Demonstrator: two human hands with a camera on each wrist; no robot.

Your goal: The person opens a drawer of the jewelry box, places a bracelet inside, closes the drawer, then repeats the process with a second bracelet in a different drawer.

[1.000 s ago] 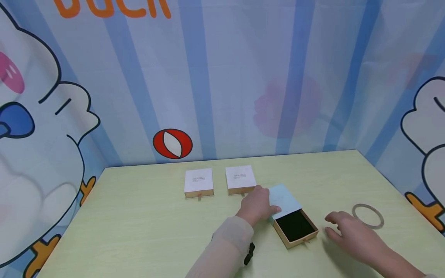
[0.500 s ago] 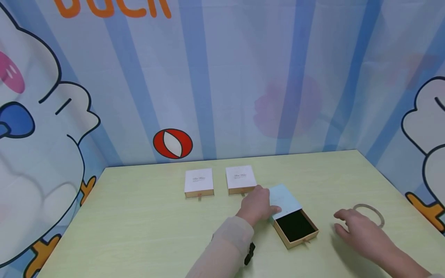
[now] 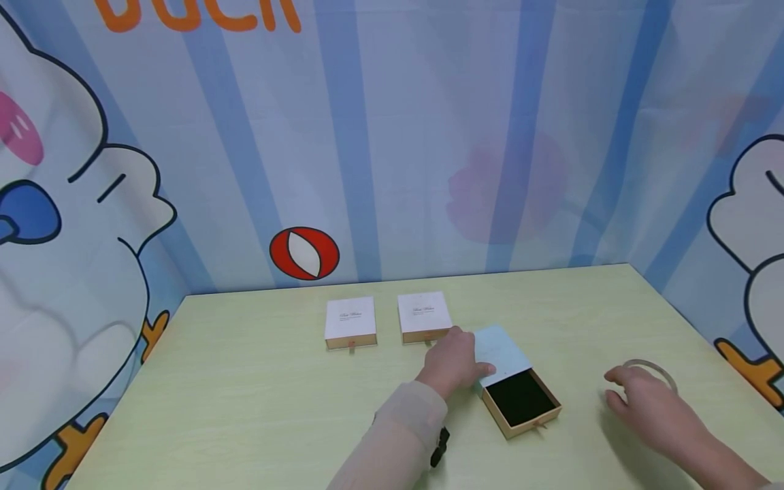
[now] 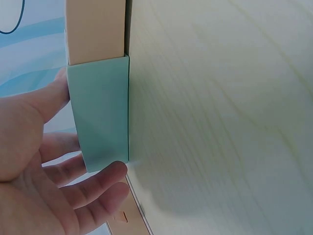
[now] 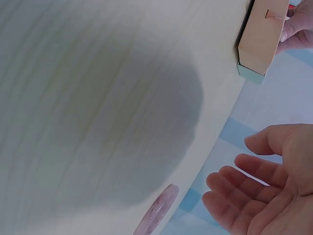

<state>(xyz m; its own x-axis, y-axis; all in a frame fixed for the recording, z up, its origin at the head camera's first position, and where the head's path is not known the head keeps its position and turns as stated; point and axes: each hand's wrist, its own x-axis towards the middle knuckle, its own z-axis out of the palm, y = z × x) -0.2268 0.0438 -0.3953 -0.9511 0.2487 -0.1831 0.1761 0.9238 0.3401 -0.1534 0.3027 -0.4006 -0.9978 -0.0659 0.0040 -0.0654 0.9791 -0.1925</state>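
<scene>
A light blue drawer box [image 3: 501,354] lies turned at an angle, its tan tray [image 3: 520,400] slid partway out and showing a dark lining. My left hand [image 3: 452,362] grips the blue sleeve at its far left end, thumb on top; in the left wrist view its fingers curl around the sleeve's [image 4: 99,115] end. To the right, my right hand [image 3: 658,412] hovers over the table with loosely bent fingers and holds nothing. A pinkish bangle [image 5: 156,211] lies flat just beyond it, partly hidden by that hand in the head view.
Two white-topped boxes [image 3: 350,318] with tan fronts and small pull tabs stand at the back of the pale wooden table [image 3: 245,395]; the right one [image 3: 424,313] is close to my left fingers. A printed blue cloth backdrop [image 3: 416,136] rises behind the table edge.
My right hand has moved to the right, away from the drawer box, and now covers part of the bangle. The left hand and the boxes have stayed put.
</scene>
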